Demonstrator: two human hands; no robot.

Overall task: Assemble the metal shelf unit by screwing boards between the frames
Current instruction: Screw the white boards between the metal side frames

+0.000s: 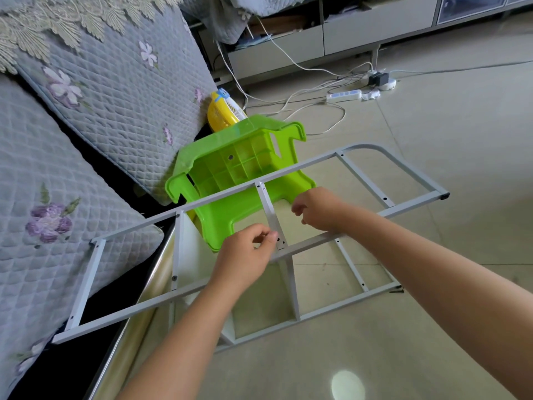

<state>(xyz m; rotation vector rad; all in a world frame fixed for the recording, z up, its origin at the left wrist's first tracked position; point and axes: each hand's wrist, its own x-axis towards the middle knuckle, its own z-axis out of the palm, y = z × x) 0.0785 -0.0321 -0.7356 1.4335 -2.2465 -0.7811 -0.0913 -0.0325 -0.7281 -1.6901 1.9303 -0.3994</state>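
- Tiled floor (432, 327) lies under your hands.
- Your left hand (245, 255) pinches at the frame (219, 197) crossbar.
- Your right hand (320, 210) hovers curled, beside it; whether it holds anything, I cannot tell.

A grey metal frame (305, 166) lay across the middle of the picture, over white boards (291, 281). At centre the left hand (245, 255) pinched near a crossbar (269, 212), fingers curled; the right hand (320, 210) hovered curled just beside it. A green stool (230, 171) lay tipped behind, beside a quilted sofa (95, 90) at left.
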